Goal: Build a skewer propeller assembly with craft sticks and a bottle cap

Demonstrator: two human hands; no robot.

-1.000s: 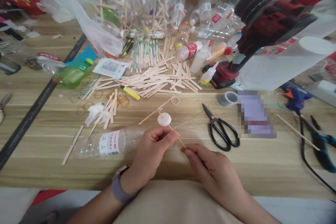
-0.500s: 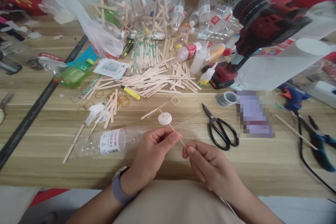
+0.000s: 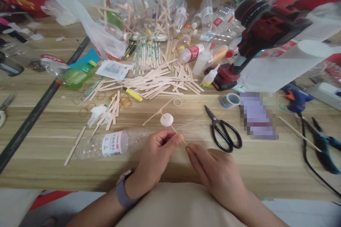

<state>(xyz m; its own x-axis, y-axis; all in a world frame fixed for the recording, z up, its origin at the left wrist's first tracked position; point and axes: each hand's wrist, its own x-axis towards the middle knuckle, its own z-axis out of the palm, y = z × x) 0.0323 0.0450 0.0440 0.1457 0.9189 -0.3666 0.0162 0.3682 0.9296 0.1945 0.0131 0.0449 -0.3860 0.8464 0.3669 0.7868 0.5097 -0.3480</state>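
Note:
My left hand pinches a thin wooden stick between thumb and forefinger. On the stick, beyond those fingers, is a white round disc like a bottle cap. A thin crosspiece sits at the stick's far end. My right hand is closed on the near end, its fingertips partly hidden by the back of the hand. From near the left fingertips a fine thread stretches up and right. A clear plastic bottle lies beside my left hand, black-handled scissors beyond my right.
Loose craft sticks, a yellow cutter and rubber bands lie ahead. On the right are a grey roll, a red-black power drill, a glue gun and pliers. Plastic bottles crowd the back.
My right hand has rolled over at the stick's near end, now showing its back. The crosspiece has turned and the white disc tilts differently. My left hand stays almost in place.

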